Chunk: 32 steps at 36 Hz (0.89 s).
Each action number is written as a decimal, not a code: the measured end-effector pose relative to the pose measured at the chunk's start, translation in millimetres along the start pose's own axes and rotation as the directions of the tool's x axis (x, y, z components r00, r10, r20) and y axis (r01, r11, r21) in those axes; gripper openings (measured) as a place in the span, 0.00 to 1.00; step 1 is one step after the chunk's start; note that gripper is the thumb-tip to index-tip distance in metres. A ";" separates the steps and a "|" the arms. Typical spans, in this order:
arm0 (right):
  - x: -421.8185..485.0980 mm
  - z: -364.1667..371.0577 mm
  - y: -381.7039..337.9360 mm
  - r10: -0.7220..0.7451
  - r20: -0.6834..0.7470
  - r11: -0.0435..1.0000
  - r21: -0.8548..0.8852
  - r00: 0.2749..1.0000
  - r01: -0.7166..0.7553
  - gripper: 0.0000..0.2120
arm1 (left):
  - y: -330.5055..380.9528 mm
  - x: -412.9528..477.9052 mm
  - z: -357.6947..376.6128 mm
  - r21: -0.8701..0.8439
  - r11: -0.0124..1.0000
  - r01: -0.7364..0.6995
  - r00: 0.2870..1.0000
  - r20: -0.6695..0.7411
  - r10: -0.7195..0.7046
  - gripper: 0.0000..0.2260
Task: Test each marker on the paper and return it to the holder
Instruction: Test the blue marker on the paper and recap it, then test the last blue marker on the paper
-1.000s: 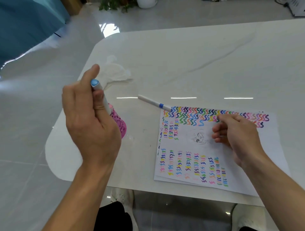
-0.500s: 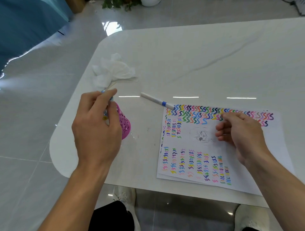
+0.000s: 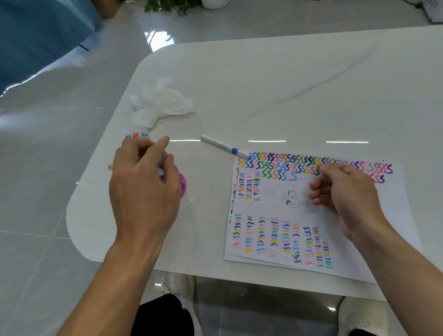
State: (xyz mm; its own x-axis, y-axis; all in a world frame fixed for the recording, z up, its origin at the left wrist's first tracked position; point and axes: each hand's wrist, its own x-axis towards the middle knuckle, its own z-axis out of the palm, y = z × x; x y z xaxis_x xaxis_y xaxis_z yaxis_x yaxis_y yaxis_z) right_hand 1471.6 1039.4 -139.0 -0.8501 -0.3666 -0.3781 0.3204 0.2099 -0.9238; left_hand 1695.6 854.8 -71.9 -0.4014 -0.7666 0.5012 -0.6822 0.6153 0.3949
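Marker (image 3: 161,166) pinched in the grip of the left hand (image 3: 143,189) over the pink holder (image 3: 183,185), nine o'clock of the paper (image 3: 275,213) — lower it straight, seemingly tip-down; right hand (image 3: 347,191) rests loose, grip empty.

White marble-look table (image 3: 287,84), grey veining, rounded corner; strip-light reflections (image 3: 267,141) across its top; glossy pale grey tile floor (image 3: 48,168) with a bright glare patch (image 3: 157,39); teal furniture (image 3: 36,31) far left; leafy plant (image 3: 167,4) by a white pot (image 3: 215,2) beyond.
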 end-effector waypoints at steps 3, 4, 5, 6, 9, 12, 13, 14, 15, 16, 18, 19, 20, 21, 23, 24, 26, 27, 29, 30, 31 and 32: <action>-0.6 0.2 1.4 -0.022 -0.004 1.000 -0.019 1.000 0.022 0.04 | 2.7 0.1 0.3 -0.003 0.999 -0.033 0.999 -0.017 0.033 0.14; -0.7 0.2 1.8 -0.030 -0.005 0.999 -0.025 1.000 0.030 0.03 | 4.0 0.1 0.5 -0.006 0.999 -0.048 0.999 -0.026 0.048 0.14; -0.8 0.4 2.2 -0.034 -0.006 0.999 -0.028 0.999 0.034 0.03 | 5.7 -0.1 0.9 -0.008 0.998 -0.064 0.997 -0.034 0.064 0.14; -1.3 0.5 2.3 -0.037 -0.007 0.999 -0.029 0.999 0.037 0.03 | 7.5 -0.2 1.2 -0.011 0.997 -0.082 0.996 -0.040 0.081 0.14; -2.3 0.5 2.0 -0.045 -0.009 0.998 -0.044 0.999 0.044 0.04 | 13.7 -0.6 4.1 -0.027 0.988 -0.150 0.987 -0.056 0.148 0.13; -3.8 -1.8 0.9 -0.045 -0.007 0.998 -0.046 0.999 0.044 0.04 | 19.6 -2.3 9.5 -0.041 0.972 -0.233 0.971 -0.071 0.229 0.12; -3.8 -2.8 0.7 -0.044 -0.006 0.998 -0.048 0.999 0.044 0.04 | 21.3 -3.3 11.8 -0.045 0.967 -0.253 0.966 -0.069 0.249 0.11; -4.0 -3.7 0.6 -0.043 -0.005 0.998 -0.053 0.999 0.043 0.04 | 22.9 -4.7 14.3 -0.046 0.963 -0.266 0.963 -0.058 0.263 0.11; -4.3 -4.5 0.6 -0.042 -0.004 0.997 -0.059 0.999 0.042 0.04 | 24.5 -6.2 16.7 -0.048 0.960 -0.277 0.961 -0.040 0.275 0.11; -4.5 -5.3 0.5 -0.043 -0.003 0.997 -0.066 0.999 0.043 0.05 | 26.4 -7.5 18.9 -0.053 0.956 -0.287 0.958 -0.017 0.287 0.11; -4.9 -6.5 0.7 -0.042 0.003 0.996 -0.075 0.999 0.042 0.05 | 30.7 -9.5 23.7 -0.073 0.949 -0.308 0.950 0.038 0.311 0.10; -5.1 -6.9 1.1 -0.039 0.005 0.996 -0.076 0.999 0.039 0.05 | 32.8 -10.3 26.6 -0.085 0.946 -0.314 0.945 0.070 0.320 0.10; -5.3 -7.1 1.3 -0.038 0.008 0.996 -0.081 0.999 0.039 0.05 | 34.8 -10.8 29.5 -0.099 0.945 -0.313 0.941 0.105 0.323 0.10; -5.1 -7.1 1.5 -0.041 0.011 0.995 -0.088 0.999 0.042 0.05 | 36.7 -11.0 32.6 -0.113 0.946 -0.305 0.937 0.140 0.319 0.10; -4.2 -6.5 1.6 -0.047 0.018 0.993 -0.105 0.999 0.048 0.05 | 40.1 -11.7 39.0 -0.133 0.954 -0.269 0.932 0.216 0.293 0.10; -4.0 -6.3 1.6 -0.049 0.021 0.992 -0.112 0.999 0.051 0.05 | 41.6 -12.1 42.1 -0.136 0.959 -0.249 0.926 0.258 0.277 0.10; -3.9 -6.3 1.6 -0.057 0.028 0.990 -0.128 0.998 0.060 0.05 | 43.7 -12.6 48.1 -0.125 0.968 -0.217 0.908 0.337 0.247 0.11; -3.9 -6.6 1.7 -0.060 0.030 0.989 -0.135 0.998 0.063 0.05 | 44.2 -12.5 51.6 -0.116 0.972 -0.203 0.898 0.373 0.233 0.11; -4.4 -7.3 2.0 -0.059 0.034 0.988 -0.139 0.998 0.063 0.05 | 44.6 -12.7 58.9 -0.100 0.977 -0.187 0.879 0.427 0.212 0.12; -4.8 -7.6 2.3 -0.061 0.035 0.987 -0.143 0.997 0.066 0.05 | 45.0 -12.7 62.7 -0.088 0.979 -0.186 0.871 0.446 0.206 0.13; -5.2 -7.7 2.8 -0.067 0.035 0.985 -0.155 0.997 0.072 0.05 | 45.7 -12.4 66.5 -0.073 0.980 -0.186 0.864 0.462 0.199 0.13; -5.7 -7.8 3.4 -0.075 0.034 0.982 -0.170 0.997 0.080 0.05 | 46.7 -12.2 70.1 -0.058 0.981 -0.185 0.858 0.476 0.191 0.14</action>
State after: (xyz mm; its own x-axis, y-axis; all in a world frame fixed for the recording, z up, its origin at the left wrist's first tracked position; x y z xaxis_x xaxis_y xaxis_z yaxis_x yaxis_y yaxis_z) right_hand 1474.3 1049.3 -139.5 -0.8571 -0.4118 -0.3095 0.1758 0.3310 -0.9271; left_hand 1625.8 880.0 -113.6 -0.7656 -0.6282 0.1388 -0.5592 0.7564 0.3393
